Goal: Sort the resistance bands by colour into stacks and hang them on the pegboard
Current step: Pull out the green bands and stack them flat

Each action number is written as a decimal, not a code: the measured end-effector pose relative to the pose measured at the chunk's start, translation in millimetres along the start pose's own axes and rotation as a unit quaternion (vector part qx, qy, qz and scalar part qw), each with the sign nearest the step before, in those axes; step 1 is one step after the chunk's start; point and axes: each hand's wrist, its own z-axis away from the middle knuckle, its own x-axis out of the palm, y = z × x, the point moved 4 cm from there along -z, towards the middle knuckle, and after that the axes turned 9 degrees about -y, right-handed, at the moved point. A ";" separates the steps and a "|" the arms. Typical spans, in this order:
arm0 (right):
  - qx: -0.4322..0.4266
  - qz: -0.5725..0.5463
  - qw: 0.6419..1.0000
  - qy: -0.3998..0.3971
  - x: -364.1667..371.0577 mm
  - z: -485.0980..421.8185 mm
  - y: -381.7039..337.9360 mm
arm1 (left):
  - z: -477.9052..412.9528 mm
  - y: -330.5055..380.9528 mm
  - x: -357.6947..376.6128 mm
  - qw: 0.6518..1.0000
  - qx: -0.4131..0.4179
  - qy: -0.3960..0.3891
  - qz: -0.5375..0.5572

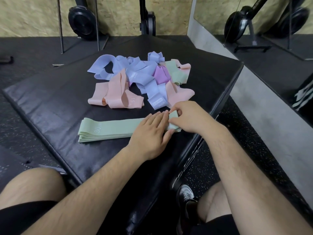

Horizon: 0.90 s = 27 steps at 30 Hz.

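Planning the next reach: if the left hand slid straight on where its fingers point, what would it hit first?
Probably the right hand. The left hand lies flat on the green stack, fingers pointing up and right at the right hand's fingers pinching the stack's end, almost touching them.

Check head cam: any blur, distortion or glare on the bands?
Head view: fisheye bends the black mat edges; light is even, no hard glare; the 30 LB print on the green band stack reads clearly; the black weight plate behind looks soft.
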 end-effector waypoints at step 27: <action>-0.028 0.052 0.984 0.170 -14.6 11.0 15.4 | -59.8 1.0 -51.4 0.999 0.002 -0.027 0.036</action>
